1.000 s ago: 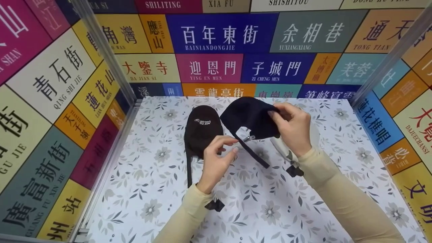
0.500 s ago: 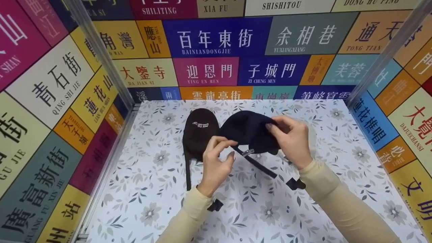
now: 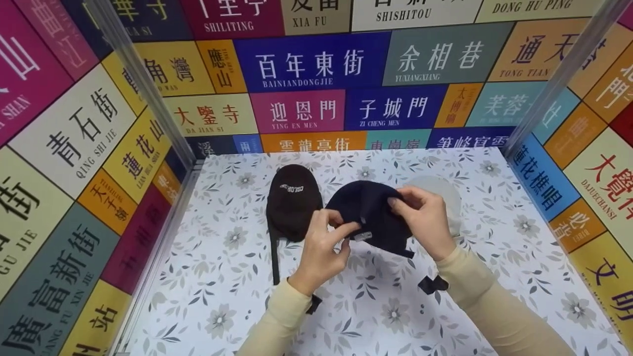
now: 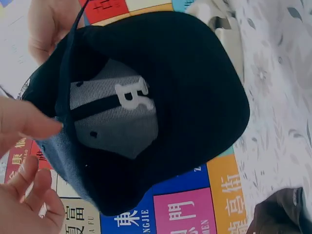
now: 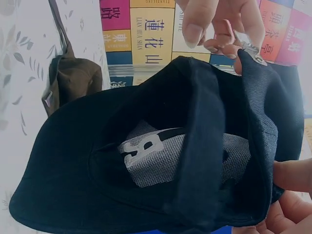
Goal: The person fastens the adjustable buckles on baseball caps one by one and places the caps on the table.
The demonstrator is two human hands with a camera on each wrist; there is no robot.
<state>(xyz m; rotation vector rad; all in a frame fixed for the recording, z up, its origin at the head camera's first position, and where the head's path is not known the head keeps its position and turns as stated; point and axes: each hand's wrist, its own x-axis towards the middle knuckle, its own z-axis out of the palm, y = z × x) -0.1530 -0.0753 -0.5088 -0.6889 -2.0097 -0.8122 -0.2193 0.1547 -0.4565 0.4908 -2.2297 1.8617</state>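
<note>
A navy baseball cap is held up above the table, its opening and white-mesh lining facing the wrist cameras. My right hand grips its right edge between thumb and fingers. My left hand has bent fingers at the cap's left back edge, beside a small metal buckle; in the right wrist view the fingertips meet the edge by the buckle. The adjuster strap crosses the opening. Left of it, a dark brown cap lies on the table with its strap hanging toward me.
A pale cap lies behind my right hand, partly covered by it. The white floral tabletop is bounded by colourful printed panels at the back and sides. Dark tabs show beside the cuffs.
Both hands and the navy cap have come lower in the view. The strap end that hung down to the right has drawn up toward the cap. More of the pale cap shows.
</note>
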